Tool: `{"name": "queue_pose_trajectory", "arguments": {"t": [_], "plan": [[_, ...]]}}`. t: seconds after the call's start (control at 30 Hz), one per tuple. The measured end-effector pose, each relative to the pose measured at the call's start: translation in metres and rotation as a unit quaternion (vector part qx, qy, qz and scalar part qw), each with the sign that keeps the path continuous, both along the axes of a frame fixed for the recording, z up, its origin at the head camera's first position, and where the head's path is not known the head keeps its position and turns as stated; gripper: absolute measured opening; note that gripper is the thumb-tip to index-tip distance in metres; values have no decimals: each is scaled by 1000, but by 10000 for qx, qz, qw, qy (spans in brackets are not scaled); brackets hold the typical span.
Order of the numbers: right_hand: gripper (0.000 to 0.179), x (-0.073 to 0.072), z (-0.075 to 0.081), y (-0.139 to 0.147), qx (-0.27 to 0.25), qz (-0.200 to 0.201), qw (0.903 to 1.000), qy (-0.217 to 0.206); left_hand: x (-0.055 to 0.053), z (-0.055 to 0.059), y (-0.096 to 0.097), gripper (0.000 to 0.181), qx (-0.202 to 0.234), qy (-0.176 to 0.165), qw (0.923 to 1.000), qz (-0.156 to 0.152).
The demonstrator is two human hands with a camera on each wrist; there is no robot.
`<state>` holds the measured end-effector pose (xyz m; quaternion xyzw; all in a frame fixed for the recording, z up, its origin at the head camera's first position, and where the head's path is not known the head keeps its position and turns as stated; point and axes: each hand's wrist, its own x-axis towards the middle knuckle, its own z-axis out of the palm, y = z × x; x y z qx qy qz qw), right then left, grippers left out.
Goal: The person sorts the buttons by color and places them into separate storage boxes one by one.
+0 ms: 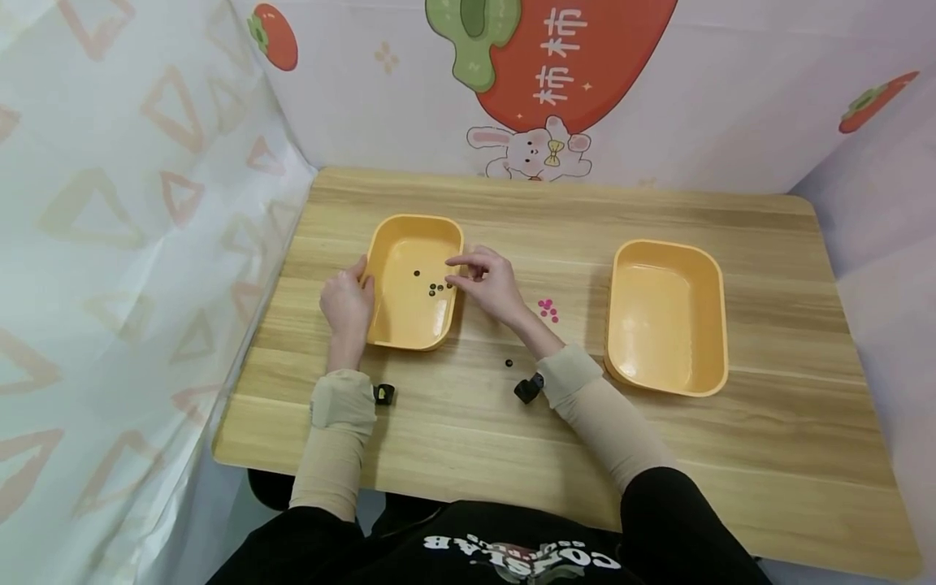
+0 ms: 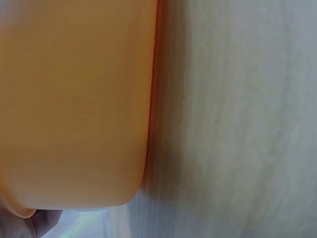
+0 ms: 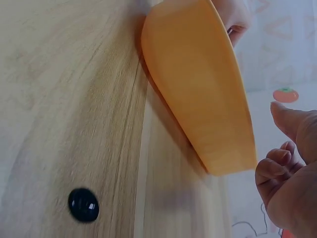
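Observation:
My left hand (image 1: 347, 305) grips the left rim of a yellow-orange plastic bin (image 1: 395, 317), thumb over the edge. Several small round black buttons (image 1: 432, 287) lie inside this bin, most toward its right side. Above the bin's right rim is my right hand (image 1: 491, 280), its thumb and index finger apart with a gap between them. The right wrist view shows that hand's thumb (image 3: 287, 119) raised away from its bent fingers. One glossy black button (image 3: 83, 205) lies on the table below the right forearm. In the left wrist view the bin's outer wall (image 2: 79, 109) fills the left half.
A second yellow-orange bin (image 1: 665, 325) stands to the right with nothing inside. Several small pink discs (image 1: 548, 310) lie on the wooden table (image 1: 475, 447) between the two bins. Printed curtains (image 1: 702, 106) hang behind and beside the table.

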<state>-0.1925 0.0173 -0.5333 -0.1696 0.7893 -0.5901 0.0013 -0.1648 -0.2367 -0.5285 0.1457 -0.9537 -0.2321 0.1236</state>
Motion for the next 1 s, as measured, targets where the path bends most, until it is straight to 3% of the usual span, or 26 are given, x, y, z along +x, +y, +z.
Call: {"name": "queue_pose_trajectory", "arguments": {"t": [0.2, 0.57, 0.7, 1.0], "plan": [[28, 10, 2, 31, 211, 94, 9995, -191, -2, 1, 1, 42, -15, -95, 10000, -12], [31, 43, 0, 89, 1154, 980, 9846, -875, -2, 1, 1, 41, -32, -133, 9999, 34], [26, 53, -8, 99, 1510, 1265, 9777, -729, -1, 2, 1, 40, 1, -106, 9999, 12], [17, 63, -27, 104, 1671, 1794, 9684, -450, 0, 4, 2, 41, -19, -215, 9998, 18]]}}
